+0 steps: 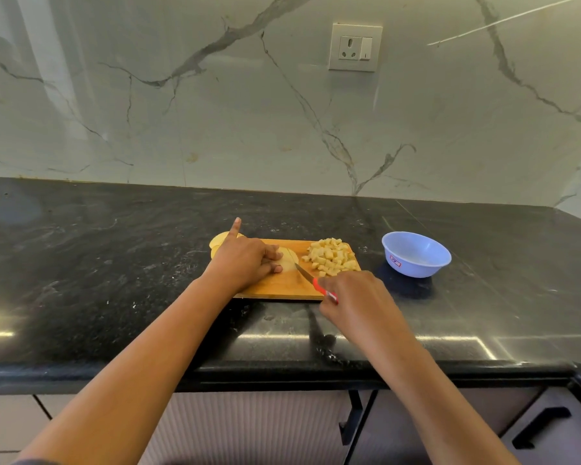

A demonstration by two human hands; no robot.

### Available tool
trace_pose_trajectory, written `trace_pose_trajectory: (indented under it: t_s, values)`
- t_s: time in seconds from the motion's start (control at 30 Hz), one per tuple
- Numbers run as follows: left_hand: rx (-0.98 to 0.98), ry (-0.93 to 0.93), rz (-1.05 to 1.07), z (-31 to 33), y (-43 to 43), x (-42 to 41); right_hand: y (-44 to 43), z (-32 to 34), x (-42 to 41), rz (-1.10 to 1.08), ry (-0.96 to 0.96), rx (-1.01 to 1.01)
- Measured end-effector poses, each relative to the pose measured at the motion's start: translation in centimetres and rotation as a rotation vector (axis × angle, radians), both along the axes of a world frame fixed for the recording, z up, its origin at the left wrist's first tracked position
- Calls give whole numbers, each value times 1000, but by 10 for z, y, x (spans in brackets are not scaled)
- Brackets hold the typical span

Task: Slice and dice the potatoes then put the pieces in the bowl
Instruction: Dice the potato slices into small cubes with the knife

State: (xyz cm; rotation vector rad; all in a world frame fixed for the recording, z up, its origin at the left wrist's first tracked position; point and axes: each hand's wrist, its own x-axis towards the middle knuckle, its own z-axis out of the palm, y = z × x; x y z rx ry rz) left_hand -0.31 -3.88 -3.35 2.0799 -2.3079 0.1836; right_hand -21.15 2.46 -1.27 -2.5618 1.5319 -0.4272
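Wooden board: I see left hand, fingers curled, pinning potato slice mid-board; right hand grips knife, tip pointing 10 o'clock. Diced pieces at board's 2 o'clock, bowl at 3 o'clock.

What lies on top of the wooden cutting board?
Pale diced potato cubes, flat potato slices held by the left hand, the blade of a red-handled knife. The hand hides part of the slices.

Wall socket above black countertop

Diced potato pile beside slices; bowl upright.
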Motion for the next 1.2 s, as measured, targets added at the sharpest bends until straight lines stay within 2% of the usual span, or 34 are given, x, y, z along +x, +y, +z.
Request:
trace_pose_trajectory:
  t_s: [0.13, 0.3, 0.57, 0.67, 0.8, 1.03, 1.2]
  values:
    - [-41, 45, -1, -1, 2, 0, 7, 8, -13, -1, -42, 14]
    - [-65, 82, 4, -2, 3, 1, -5, 16, -11, -33, -194, -49]
    - [-80, 117, -2, -1, 3, 0, -33, 6, 17, -16, -196, -13]
    - [-88, 186, -3, -4, 2, 3, -35, 6, 17, -27, -208, -24]
    - [-86, 284, 17, -8, -2, 6, -37, 6, 20, -22, -190, -35]
    - [-98, 280, 13, -5, -2, 1, -45, 0, 37, -11, -78, -107]
    - [-92, 267, 29, -9, -3, 3, -38, -4, 43, -16, 11, -68]
